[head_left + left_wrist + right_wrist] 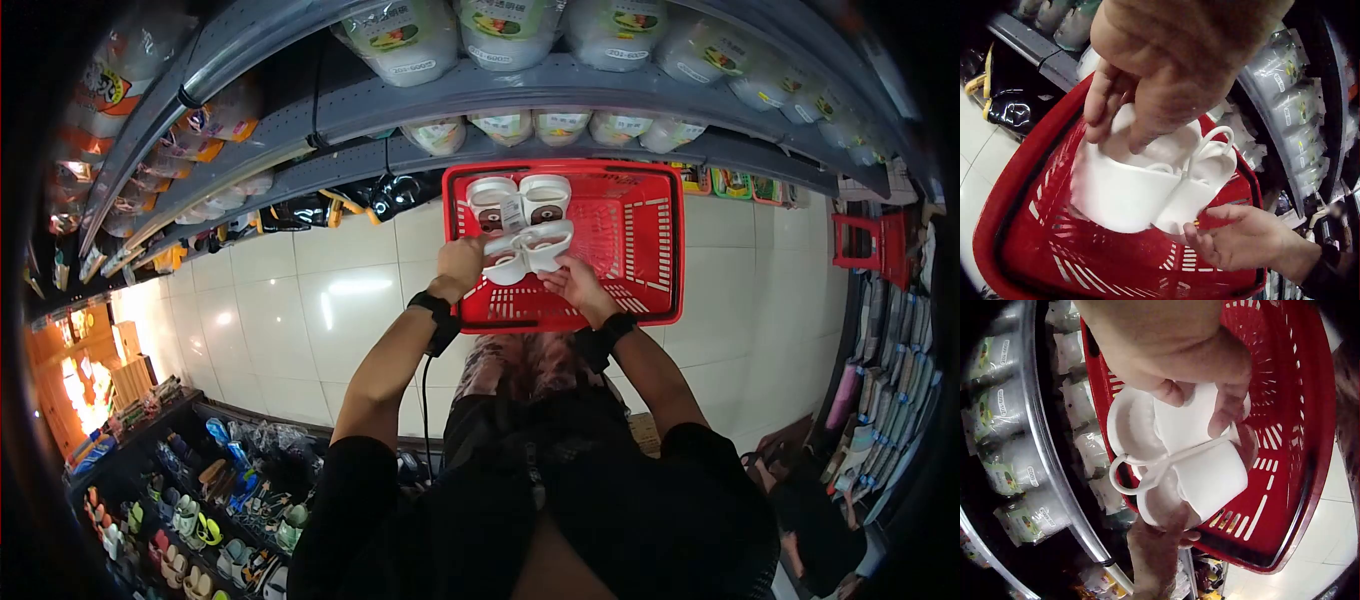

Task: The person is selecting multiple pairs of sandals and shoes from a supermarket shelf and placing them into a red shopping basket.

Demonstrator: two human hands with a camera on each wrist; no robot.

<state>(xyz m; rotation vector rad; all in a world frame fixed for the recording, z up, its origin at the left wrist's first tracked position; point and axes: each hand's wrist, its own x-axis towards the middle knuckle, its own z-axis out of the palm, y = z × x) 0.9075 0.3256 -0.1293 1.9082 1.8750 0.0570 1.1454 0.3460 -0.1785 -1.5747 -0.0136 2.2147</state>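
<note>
A pair of white slippers (527,250), joined by a white plastic hanger loop (1141,481), is held over the red shopping basket (660,300). My left hand (461,268) grips the left slipper, with its thumb inside the foot opening in the left wrist view. On the other side my right hand (578,287) holds the right slipper by its front end, thumb and fingers on the white upper (1188,415). Farther back in the basket lie other white slippers (545,190) with brown patterned insoles, a pale tag (512,212) between them.
Shelves with bagged clear bowls (505,35) rise beyond the basket. Pale floor tiles (340,290) surround it. Racks of slippers (190,515) stand behind at left; a red stool (872,245) and folded goods (885,370) are at right. Another person (815,525) is at lower right.
</note>
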